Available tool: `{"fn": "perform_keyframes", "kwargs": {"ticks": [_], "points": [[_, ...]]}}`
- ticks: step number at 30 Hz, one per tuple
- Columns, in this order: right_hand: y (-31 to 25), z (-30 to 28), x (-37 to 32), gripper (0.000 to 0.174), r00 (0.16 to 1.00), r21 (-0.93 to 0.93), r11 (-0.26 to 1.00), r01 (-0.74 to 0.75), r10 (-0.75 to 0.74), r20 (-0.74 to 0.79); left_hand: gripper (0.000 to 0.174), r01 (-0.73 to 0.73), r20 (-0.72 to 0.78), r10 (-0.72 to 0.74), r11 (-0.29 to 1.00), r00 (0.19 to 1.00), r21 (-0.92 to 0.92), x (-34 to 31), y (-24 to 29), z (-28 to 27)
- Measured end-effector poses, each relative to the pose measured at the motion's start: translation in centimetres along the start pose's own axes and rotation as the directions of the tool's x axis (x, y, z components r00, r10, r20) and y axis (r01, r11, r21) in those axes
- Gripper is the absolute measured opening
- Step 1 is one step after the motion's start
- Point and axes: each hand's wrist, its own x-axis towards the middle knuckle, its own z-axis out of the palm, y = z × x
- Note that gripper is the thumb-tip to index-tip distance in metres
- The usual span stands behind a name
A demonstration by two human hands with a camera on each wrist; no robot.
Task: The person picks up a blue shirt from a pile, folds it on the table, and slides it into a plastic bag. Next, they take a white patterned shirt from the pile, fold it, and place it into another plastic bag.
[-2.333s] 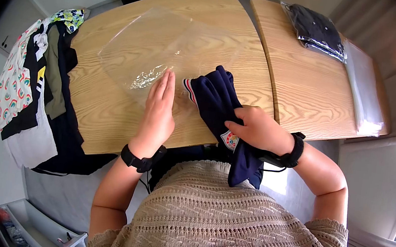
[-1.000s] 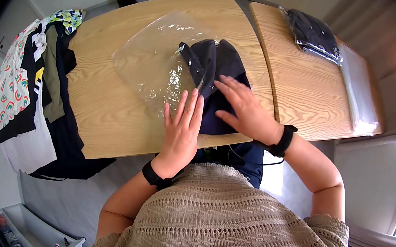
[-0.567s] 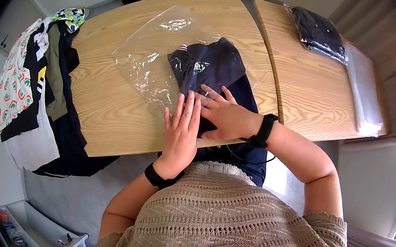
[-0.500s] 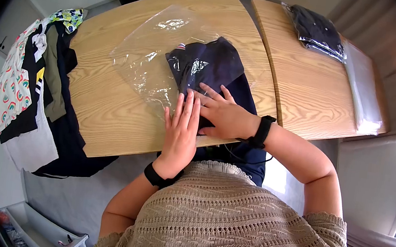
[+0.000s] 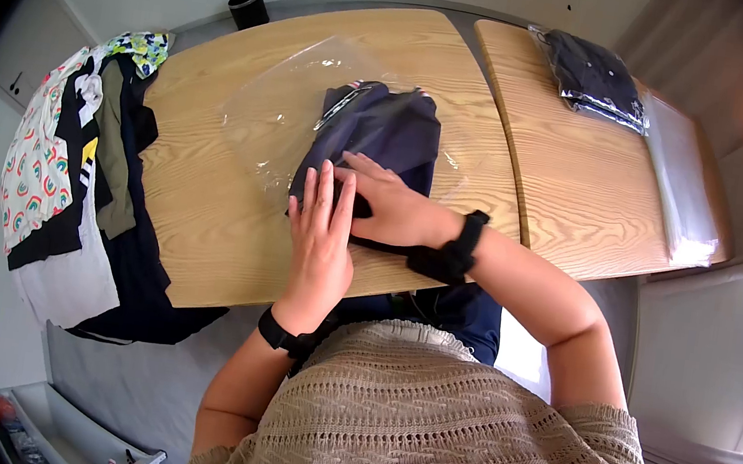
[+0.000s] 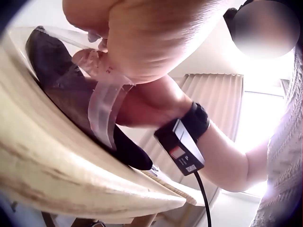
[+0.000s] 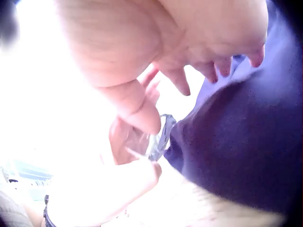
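Note:
A folded navy garment point(image 5: 385, 131) with red-and-white striped trim lies inside a clear plastic bag point(image 5: 271, 106) on the wooden table. Near the bag's mouth, my left hand point(image 5: 321, 244) has its fingers extended over the garment's near left corner. In the right wrist view, the left thumb point(image 7: 144, 172) pinches the film at the bag's edge. My right hand point(image 5: 398, 209) lies across the garment's near end, fingers stretched out and pointing left, its fingertips beside the left hand's. The left wrist view shows the film edge point(image 6: 102, 111) hanging between the two hands.
Several garments point(image 5: 37, 169) drape over the table's left edge. On the adjoining right table point(image 5: 559, 163) lie a bagged dark garment point(image 5: 594, 74) and a stack of clear bags point(image 5: 678, 183). A black bin point(image 5: 249, 7) stands beyond the far edge; a white container point(image 5: 68, 432) is at lower left.
The right hand lets go of its grip on the garment, flattens and moves left to the left hand. The garment goes from beside the bag to inside it and turns straighter.

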Motion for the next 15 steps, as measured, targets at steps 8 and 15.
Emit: {"fn": "perform_keyframes", "kwargs": {"ticks": [8, 15], "points": [[1.6, -1.9, -5.3, 0.082, 0.986, -0.316, 0.946, 0.079, -0.029, 0.161, 0.037, -0.266, -0.123, 0.246, 0.946, 0.961, -0.186, -2.9, 2.3, -0.7], [0.1, 1.9, -4.4, 0.074, 0.999, -0.517, 0.854, -0.049, 0.035, -0.037, 0.043, -0.095, 0.204, 0.069, 0.988, 0.977, 0.12, -5.5, 1.8, 0.1]]}}
